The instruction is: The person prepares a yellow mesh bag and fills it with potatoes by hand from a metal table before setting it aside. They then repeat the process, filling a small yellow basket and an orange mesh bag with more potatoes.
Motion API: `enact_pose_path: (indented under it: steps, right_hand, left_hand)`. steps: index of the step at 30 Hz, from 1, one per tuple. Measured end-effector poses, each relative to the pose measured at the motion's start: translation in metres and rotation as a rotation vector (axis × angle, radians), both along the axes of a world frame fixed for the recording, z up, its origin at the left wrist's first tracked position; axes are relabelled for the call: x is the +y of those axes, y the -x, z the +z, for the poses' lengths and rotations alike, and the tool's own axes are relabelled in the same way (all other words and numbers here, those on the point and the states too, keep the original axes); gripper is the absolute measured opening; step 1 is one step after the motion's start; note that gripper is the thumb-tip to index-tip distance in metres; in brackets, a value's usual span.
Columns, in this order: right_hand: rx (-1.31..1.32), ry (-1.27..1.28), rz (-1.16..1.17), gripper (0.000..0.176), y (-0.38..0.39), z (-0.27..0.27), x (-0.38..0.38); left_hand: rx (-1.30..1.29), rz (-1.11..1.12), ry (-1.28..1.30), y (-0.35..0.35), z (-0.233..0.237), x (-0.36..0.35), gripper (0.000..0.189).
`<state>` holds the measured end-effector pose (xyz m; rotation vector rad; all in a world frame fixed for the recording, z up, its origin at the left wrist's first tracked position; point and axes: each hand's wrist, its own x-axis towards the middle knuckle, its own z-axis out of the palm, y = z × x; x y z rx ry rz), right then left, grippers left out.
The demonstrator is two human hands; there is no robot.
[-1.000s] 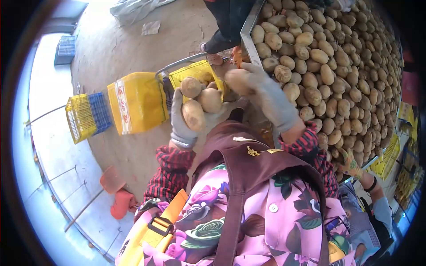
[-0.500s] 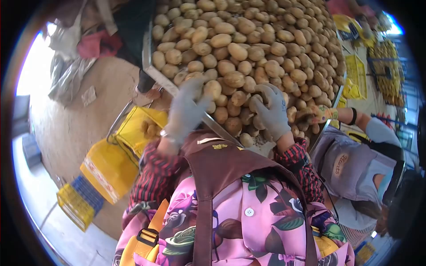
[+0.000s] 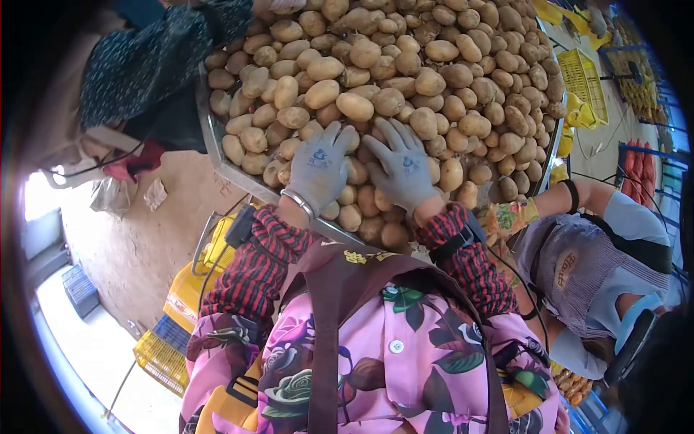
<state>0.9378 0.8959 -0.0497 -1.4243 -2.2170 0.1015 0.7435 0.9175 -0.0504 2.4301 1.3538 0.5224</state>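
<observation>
A heap of brown potatoes [image 3: 355, 107] covers a metal-edged sorting table [image 3: 244, 179] in front of me. My left hand [image 3: 318, 171], in a grey glove, lies over potatoes near the table's front edge, its fingers stretched forward. Beside it my right hand [image 3: 405, 172], also gloved in grey, rests on the heap with fingers spread and pointing away from me. Several potatoes show between and below the two hands. Neither hand is wrapped round a potato; what lies under the palms is hidden.
At right a co-worker in a grey apron [image 3: 560, 267] leans beside the table; another person's dark patterned sleeve [image 3: 155, 65] is at far left. Yellow crates [image 3: 163, 358] stand on the floor at lower left, and a yellow basket [image 3: 582, 83] beyond the table's right side.
Both hands have moved forward onto the heap and closer together. The left hand, blurred before, now lies on potatoes; the right hand's curled fingers have straightened. The view has shifted.
</observation>
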Motion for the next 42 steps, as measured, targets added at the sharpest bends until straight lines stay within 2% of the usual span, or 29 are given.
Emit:
enact_pose_path:
  steps: [3, 7, 8, 10, 11, 14, 18, 20, 21, 22, 24, 25, 26, 28, 29, 31, 32, 34, 35, 36, 37, 39, 40, 42]
  right_hand:
    - [0.063, 0.087, -0.055, 0.045, -0.015, -0.003, 0.010]
    - [0.042, -0.023, -0.049, 0.041, -0.014, -0.001, 0.031]
    - [0.040, -0.024, -0.050, 0.041, -0.017, 0.002, 0.026]
    - [-0.014, -0.041, -0.216, 0.042, -0.032, 0.024, 0.015]
    - [0.106, 0.007, -0.214, 0.043, -0.049, 0.008, 0.006]
    - [-0.100, 0.194, -0.198, 0.052, -0.077, 0.015, -0.051]
    - [-0.027, 0.169, -0.341, 0.054, -0.081, 0.002, -0.092]
    - [0.221, 0.305, -0.366, 0.049, -0.094, -0.003, -0.097]
    - [0.260, 0.246, -0.385, 0.041, -0.103, 0.002, -0.088]
    - [0.205, -0.007, -0.514, 0.038, -0.104, 0.025, -0.054]
    - [0.271, -0.062, -0.549, 0.039, -0.093, 0.021, -0.023]
    - [0.088, 0.086, -0.432, 0.038, -0.078, 0.014, -0.011]
    - [-0.096, 0.223, -0.311, 0.038, -0.062, 0.009, -0.001]
    - [0.224, 0.053, -0.228, 0.032, -0.018, -0.008, -0.030]
    - [0.225, 0.042, -0.227, 0.032, -0.014, 0.001, -0.042]
    - [0.335, 0.136, -0.199, 0.029, -0.017, 0.017, -0.066]
    - [0.340, 0.151, -0.207, 0.029, -0.031, 0.021, -0.067]
    - [0.299, 0.380, -0.321, 0.035, -0.066, 0.021, -0.060]
    - [0.300, 0.388, -0.322, 0.035, -0.076, 0.016, -0.047]
    - [0.149, 0.347, -0.359, 0.036, -0.078, 0.019, -0.037]
    - [-0.003, 0.310, -0.400, 0.036, -0.082, 0.016, -0.027]
    - [-0.093, 0.318, -0.409, 0.038, -0.075, 0.015, -0.017]
    - [-0.183, 0.326, -0.421, 0.039, -0.072, 0.013, -0.012]
    - [-0.214, 0.416, -0.403, 0.040, -0.083, 0.014, -0.001]
  left_hand:
    - [0.440, -0.113, 0.031, -0.019, 0.011, 0.021, 0.051]
    - [0.578, -0.256, 0.166, -0.021, 0.028, 0.045, 0.052]
    - [0.576, -0.257, 0.165, -0.016, 0.024, 0.050, 0.052]
    - [0.491, -0.343, 0.118, -0.010, 0.018, 0.059, 0.054]
    - [0.482, -0.351, 0.102, -0.009, 0.017, 0.060, 0.054]
    - [0.502, -0.342, 0.121, -0.017, 0.021, 0.064, 0.052]
    - [0.495, -0.415, 0.216, -0.012, 0.019, 0.082, 0.050]
    - [0.320, -0.407, 0.309, -0.006, 0.018, 0.090, 0.050]
    - [0.243, -0.386, 0.348, -0.003, 0.020, 0.089, 0.058]
    - [0.264, -0.401, 0.368, -0.003, 0.024, 0.079, 0.058]
    - [-0.732, -0.282, 1.120, 0.007, 0.041, 0.054, 0.070]
    - [-1.018, -0.245, 1.260, 0.008, 0.043, 0.034, 0.076]
    - [-1.005, -0.244, 1.256, 0.008, 0.040, 0.011, 0.076]
    - [-1.567, 0.192, 1.357, 0.008, 0.033, -0.019, 0.076]
    - [-1.565, 0.183, 1.349, 0.012, 0.038, -0.024, 0.076]
    - [-1.674, 0.063, 1.635, 0.024, 0.042, -0.033, 0.065]
    - [-1.668, 0.077, 1.649, 0.026, 0.035, -0.035, 0.065]
    - [-1.952, 0.219, 1.735, 0.030, 0.010, -0.047, 0.054]
    - [-2.004, 0.124, 1.864, 0.030, -0.001, -0.044, 0.048]
    - [-2.006, 0.122, 1.855, 0.034, 0.003, -0.047, 0.048]
    - [-1.864, 0.211, 1.816, 0.032, 0.001, -0.044, 0.047]
    - [-1.598, 0.375, 1.652, 0.018, 0.018, -0.037, 0.046]
    - [-1.600, 0.383, 1.642, 0.011, 0.031, -0.037, 0.046]
    - [-1.156, 0.216, 1.064, 0.000, 0.046, -0.039, 0.043]
